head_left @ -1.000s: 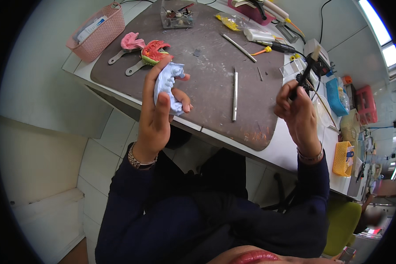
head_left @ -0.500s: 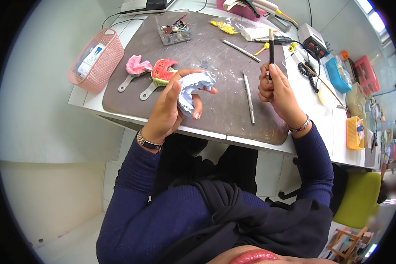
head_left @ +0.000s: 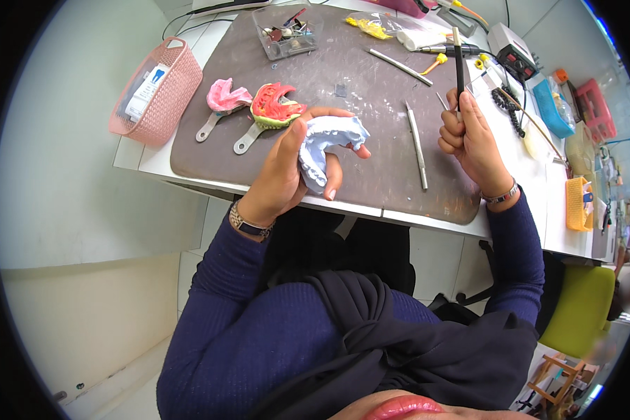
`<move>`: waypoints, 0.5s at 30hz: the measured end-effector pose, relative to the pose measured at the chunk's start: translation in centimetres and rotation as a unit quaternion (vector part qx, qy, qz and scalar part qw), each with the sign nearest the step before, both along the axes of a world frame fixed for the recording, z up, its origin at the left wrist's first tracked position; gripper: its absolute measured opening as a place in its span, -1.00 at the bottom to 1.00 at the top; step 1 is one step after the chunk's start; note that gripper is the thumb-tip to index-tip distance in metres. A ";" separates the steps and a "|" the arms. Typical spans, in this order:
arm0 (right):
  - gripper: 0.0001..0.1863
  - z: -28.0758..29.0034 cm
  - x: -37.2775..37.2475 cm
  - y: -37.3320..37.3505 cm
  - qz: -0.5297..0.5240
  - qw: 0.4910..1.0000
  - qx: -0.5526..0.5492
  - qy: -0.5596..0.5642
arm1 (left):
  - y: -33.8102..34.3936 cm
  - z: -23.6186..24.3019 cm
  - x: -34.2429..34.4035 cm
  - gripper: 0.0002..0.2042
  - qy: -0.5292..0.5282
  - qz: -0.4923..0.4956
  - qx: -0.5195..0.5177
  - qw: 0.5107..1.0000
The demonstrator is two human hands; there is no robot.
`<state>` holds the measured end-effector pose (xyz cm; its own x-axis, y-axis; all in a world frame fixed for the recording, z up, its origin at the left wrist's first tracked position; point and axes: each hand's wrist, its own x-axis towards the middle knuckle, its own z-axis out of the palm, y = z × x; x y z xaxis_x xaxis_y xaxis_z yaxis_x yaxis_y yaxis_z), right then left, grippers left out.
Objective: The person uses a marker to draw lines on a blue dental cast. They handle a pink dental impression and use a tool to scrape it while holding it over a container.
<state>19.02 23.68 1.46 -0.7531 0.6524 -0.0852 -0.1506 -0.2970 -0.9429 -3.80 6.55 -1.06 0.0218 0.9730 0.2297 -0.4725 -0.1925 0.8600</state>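
My left hand (head_left: 281, 168) is closed around a pale blue dental cast (head_left: 313, 148), a horseshoe-shaped arch with teeth along it, held above the mat's front edge. Raised over the mat's right side, my right hand (head_left: 474, 136) grips a slim black-handled tool (head_left: 459, 73) upright, its pale end on top. A thin metal point (head_left: 442, 101) shows beside those fingers; I cannot tell whether it belongs to the tool. Left of the cast lie two impression trays, one with pink material (head_left: 227, 94) and one with red and green material (head_left: 273, 105).
A silver carving tool (head_left: 416, 143) and another metal rod (head_left: 400, 67) rest on the brown mat (head_left: 371, 175). Behind are a clear box of small burs (head_left: 287, 35) and a yellow-filled bag (head_left: 371, 26). A pink basket (head_left: 164, 87) stands left, a control box (head_left: 514, 52) right.
The whole scene has shifted in the picture, bench things included, mostly to the right. Both hands keep their holds. A thin metal point now shows by my right fingers.
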 end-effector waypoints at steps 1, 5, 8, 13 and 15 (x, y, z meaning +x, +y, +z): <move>-0.73 0.0 0.0 0.0 -0.002 1.000 -0.002 0.002 | 0.0 0.0 0.1 -0.40 0.002 0.002 -0.002 1.000; -0.77 0.0 -0.3 0.2 -0.017 0.998 0.028 0.053 | 0.0 0.3 0.3 -0.38 0.001 0.024 -0.024 0.999; -0.81 -0.4 -0.1 0.5 -0.023 0.996 0.078 0.043 | 0.0 0.5 0.5 -0.36 -0.009 0.045 -0.046 0.998; -0.86 -0.6 -0.4 1.0 -0.053 0.984 0.160 0.054 | 0.2 0.4 0.5 -0.40 -0.016 0.031 -0.035 0.999; -0.86 -0.3 0.1 0.4 -0.055 0.985 0.153 0.065 | 0.2 0.2 0.3 -0.43 -0.018 0.011 -0.028 0.999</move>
